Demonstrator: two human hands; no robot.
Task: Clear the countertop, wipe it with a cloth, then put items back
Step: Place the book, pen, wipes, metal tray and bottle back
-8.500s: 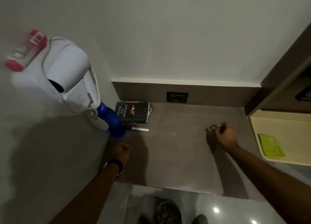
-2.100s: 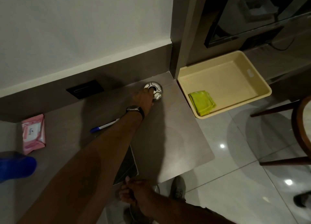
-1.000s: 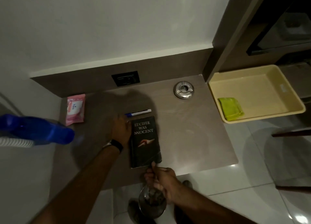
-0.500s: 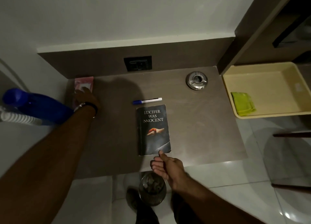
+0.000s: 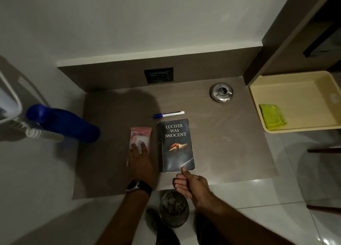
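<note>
Left of frame: blue bottle (image 5: 72, 124) at surface (image 5: 230, 143) edge; left hand (image 5: 141, 161), grip flat and apart, fingertips pressing pink packet (image 5: 141, 135), likely squaring it beside book (image 5: 176, 145). Right hand (image 5: 191, 184) open, empty, thumb at book's near corner. Pen (image 5: 168, 114) upper centre, ashtray (image 5: 221, 92) upper right; green cloth (image 5: 273, 116) in tray (image 5: 299, 90), far right, off the surface; bin (image 5: 174, 208) on tiled floor below.

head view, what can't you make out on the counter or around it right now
- Pink packet: label blurred, near end under the left hand.
- Pen: print too small.
- Blue bottle: blurred, its base in shadow.
- Bin on the floor: contents too dark, the right hand overlaps its rim.
- Wall fixture: cut by the left edge.
</note>
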